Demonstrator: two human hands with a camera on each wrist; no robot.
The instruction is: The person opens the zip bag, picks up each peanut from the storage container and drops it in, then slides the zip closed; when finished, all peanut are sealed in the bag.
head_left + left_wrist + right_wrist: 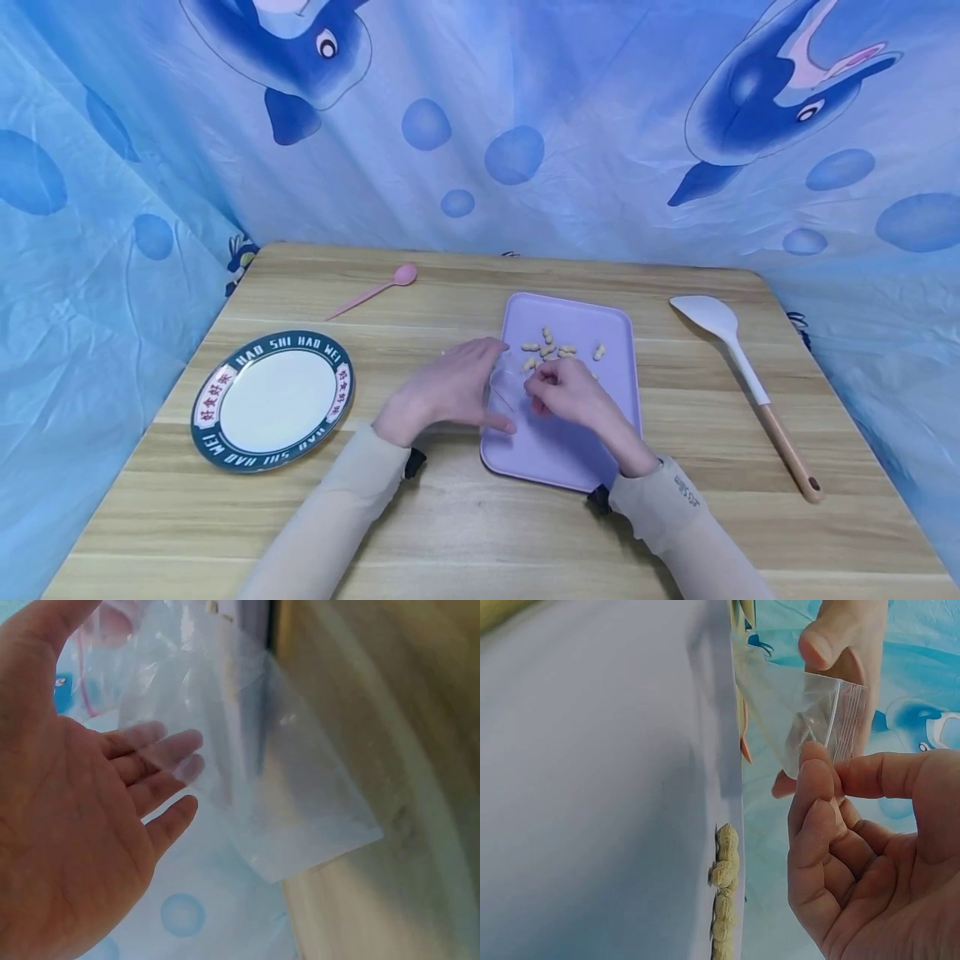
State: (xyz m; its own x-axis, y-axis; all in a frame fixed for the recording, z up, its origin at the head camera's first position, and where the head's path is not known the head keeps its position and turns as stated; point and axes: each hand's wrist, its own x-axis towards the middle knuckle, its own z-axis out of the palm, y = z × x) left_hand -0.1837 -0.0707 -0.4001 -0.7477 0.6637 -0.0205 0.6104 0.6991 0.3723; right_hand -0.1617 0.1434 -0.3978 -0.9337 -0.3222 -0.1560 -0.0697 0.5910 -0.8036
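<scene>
A clear zip-lock bag [507,390] hangs over the lilac tray [547,457], between the two hands. My right hand [576,396] pinches its zip edge between thumb and forefinger, seen closely in the right wrist view, where ridged lines run along the bag's top [849,712]. My left hand [459,385] is at the bag's other side with fingers extended; in the left wrist view its fingertips [191,742] show behind the clear plastic. Several peanuts in their shells [548,350] lie on the tray's far half, just beyond the right hand.
On the left stands a white plate with a dark green lettered rim [217,446]. Behind it lies a pink spoon [405,274]. A white ladle with a wooden handle [787,454] lies to the tray's right. A blue dolphin-print curtain [465,125] closes off the table's back.
</scene>
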